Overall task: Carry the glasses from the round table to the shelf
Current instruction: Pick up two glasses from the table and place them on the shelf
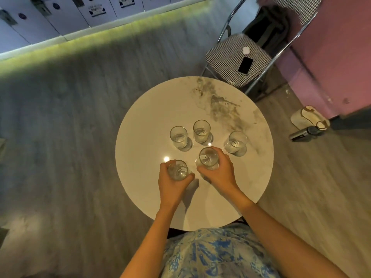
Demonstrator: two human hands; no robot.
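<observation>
Five clear glasses stand on the round table (152,109), all upright and empty as far as I can tell. Two are in hand near the table's near edge: the left-hand glass (177,170) is wrapped by the left hand (172,183), and the right-hand glass (208,158) is wrapped by the right hand (217,171), fingers curled round each wall. I cannot tell whether either base is off the marble yet. The other three sit toward the table's middle: far-left glass (178,137), far-middle glass (201,131) just beside it, and right glass (235,143) apart, toward the right edge. Step in hand, as I judge it: lift the gripped pair. To do it well I would raise both straight up, keep them level and apart so the rims do not knock, and clear the right glass, which stands near my right knuckles. No shelf shows in this view. Beyond the far edge stands a chair (224,53) with a phone (245,65) on its seat.
</observation>
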